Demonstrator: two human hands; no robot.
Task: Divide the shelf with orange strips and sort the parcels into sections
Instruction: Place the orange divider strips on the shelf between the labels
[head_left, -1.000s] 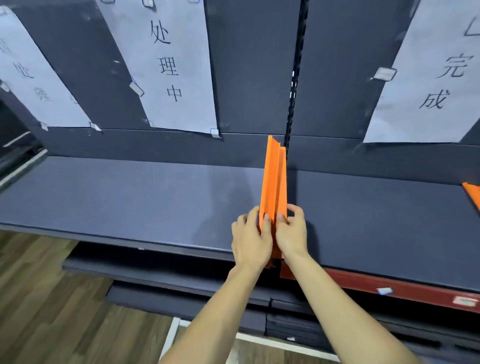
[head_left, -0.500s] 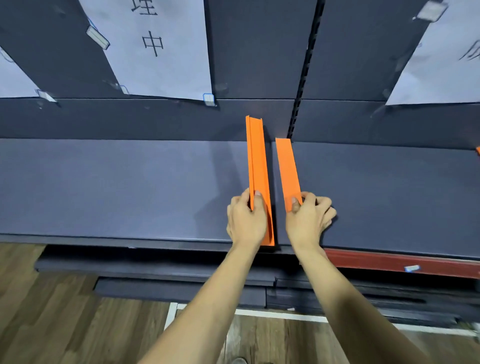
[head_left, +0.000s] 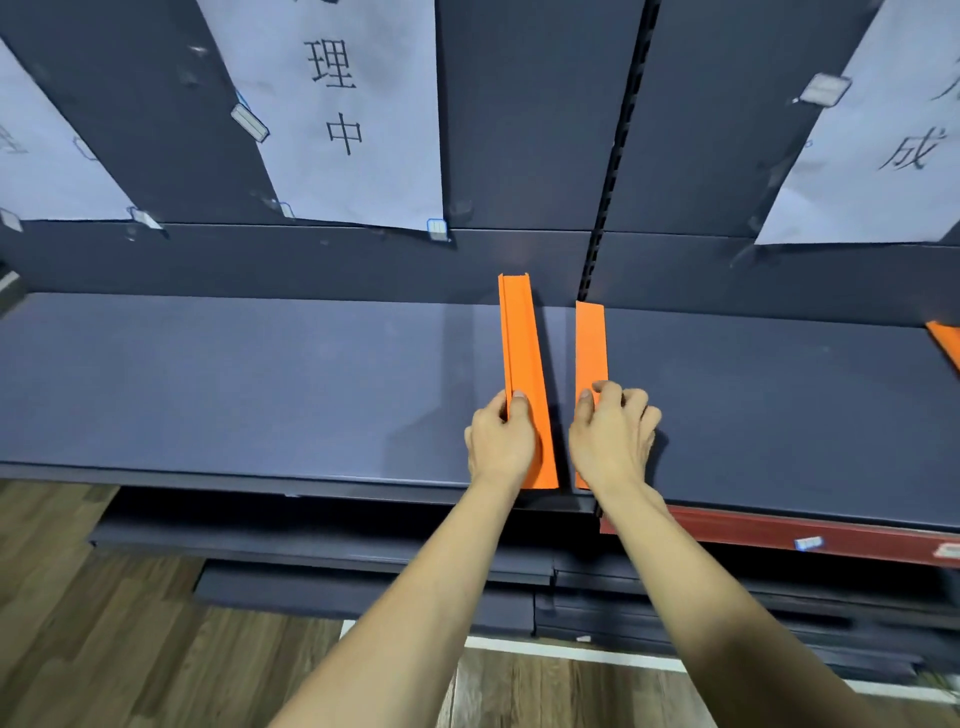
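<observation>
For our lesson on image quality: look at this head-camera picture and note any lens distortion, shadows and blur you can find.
Head view: the wide lens bows the dark grey shelf and tilts the white paper signs outward; soft shadows fall beside the upright orange strip and under the right hand; the left hand is sharp, the wood-effect floor edges smear.

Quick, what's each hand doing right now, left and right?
Left hand: pinching the left orange strip on the shelf.
Right hand: fingers curled on the right orange strip.

Third orange strip (head_left: 946, 343) edge-cropped.
</observation>
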